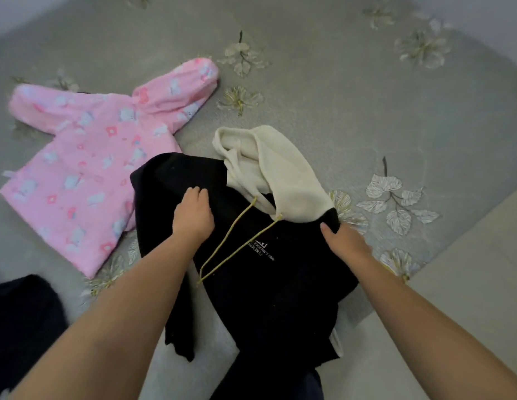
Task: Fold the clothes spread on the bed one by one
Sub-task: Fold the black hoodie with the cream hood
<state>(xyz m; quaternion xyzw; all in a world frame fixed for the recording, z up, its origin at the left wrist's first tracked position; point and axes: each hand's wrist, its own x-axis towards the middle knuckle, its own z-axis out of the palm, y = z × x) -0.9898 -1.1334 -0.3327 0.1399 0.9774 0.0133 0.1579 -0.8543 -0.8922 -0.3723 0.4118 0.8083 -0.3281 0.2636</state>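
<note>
**A:** Start at your fingers. What are they doing?

**B:** Your left hand (193, 213) lies on the black hoodie (251, 269), fingers curled at the tips and bunching the dark cloth near one shoulder. Your right hand (345, 241) has its thumb on top of the other shoulder edge and the rest of its fingers tucked out of sight underneath, so it looks like a pinch on the fabric, though you can't see those fingers.

**A:** So which step are you in?

**B:** By my reading, you're on the first fold of the hoodie, holding both shoulders. The body isn't squared yet: a black sleeve (180, 321) trails loose toward you.

**A:** How does it lie?

**B:** Its long axis runs from near you, away and slightly rightward. The cream hood (280, 174) points away from you and the hem comes toward you, off the near edge of the grey floral bedspread (367, 111). The yellow drawstrings (237, 243) trail down the chest, past the white print.

**A:** And next?

**B:** You'll likely need to flatten the chest, tuck in that loose sleeve and bring the hood down. The pink printed jacket (87, 168) lies spread just left of the hoodie, touching or slightly under its edge, unfolded. Another dark garment (23, 319) sits at your near left.
</note>
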